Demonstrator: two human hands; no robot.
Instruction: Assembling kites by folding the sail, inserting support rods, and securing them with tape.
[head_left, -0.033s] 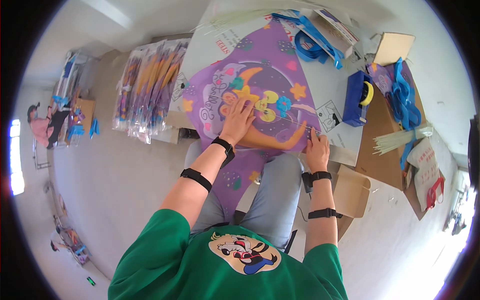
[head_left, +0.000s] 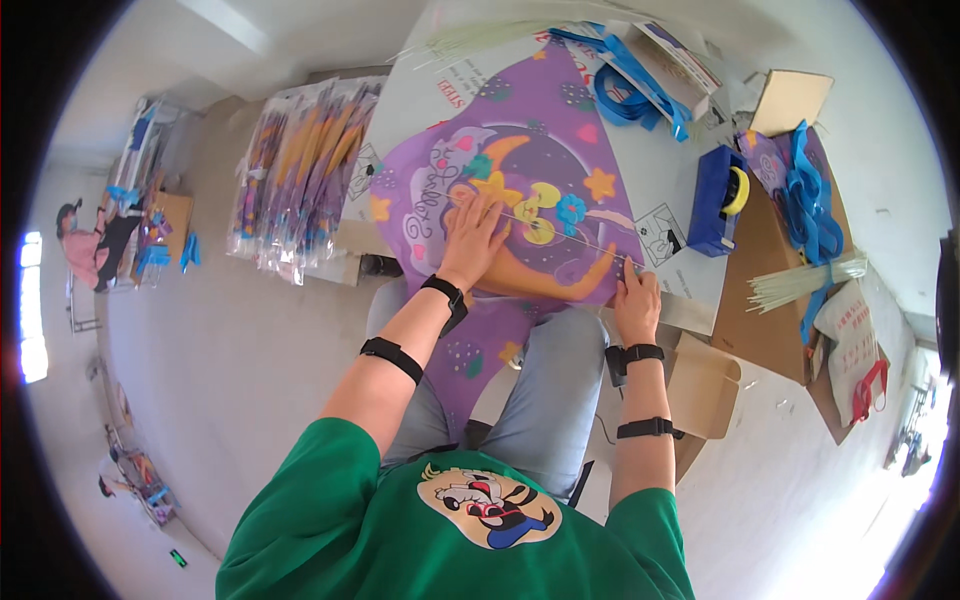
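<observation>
A purple printed kite sheet with a moon, stars and a yellow figure lies across the table, and its lower point hangs over my lap. Over its middle runs a thin pale rod. My left hand rests on the sheet with fingers spread, pressing near the rod's left part. At the sheet's right corner my right hand is closed, thumb and forefinger pinching the rod's end; the exact grip at the corner is partly hidden.
A blue tape dispenser stands right of the sheet. Blue ribbon lies at the back. Bagged kites are stacked at left. At right, a cardboard box bears ribbon and a bundle of pale rods. Other people work far left.
</observation>
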